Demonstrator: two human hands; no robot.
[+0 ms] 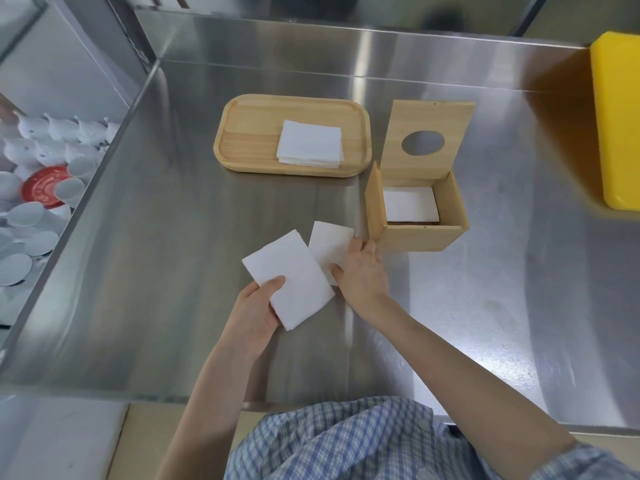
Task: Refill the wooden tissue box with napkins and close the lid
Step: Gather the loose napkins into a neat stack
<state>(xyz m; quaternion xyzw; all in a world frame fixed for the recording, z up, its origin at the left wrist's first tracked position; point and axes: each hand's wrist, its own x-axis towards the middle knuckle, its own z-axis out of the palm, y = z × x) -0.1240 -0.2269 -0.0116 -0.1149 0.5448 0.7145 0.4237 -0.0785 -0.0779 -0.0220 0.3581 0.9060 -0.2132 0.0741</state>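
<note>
The wooden tissue box (420, 233) stands open on the steel counter, right of centre. Its lid (427, 140) with a round hole leans up and back. A white napkin (410, 204) lies on the box floor. My left hand (258, 313) grips a folded white napkin (291, 275) with the thumb on top. My right hand (362, 271) pinches a second folded napkin (329, 245) just left of the box's front corner. A wooden tray (249, 133) behind holds a stack of napkins (310, 143).
A yellow plastic bin (618, 119) sits at the counter's right edge. Left of the counter, a lower basin holds several white cups and lids (45, 174) and a red lid (43, 185). The counter (173, 237) has a raised back wall.
</note>
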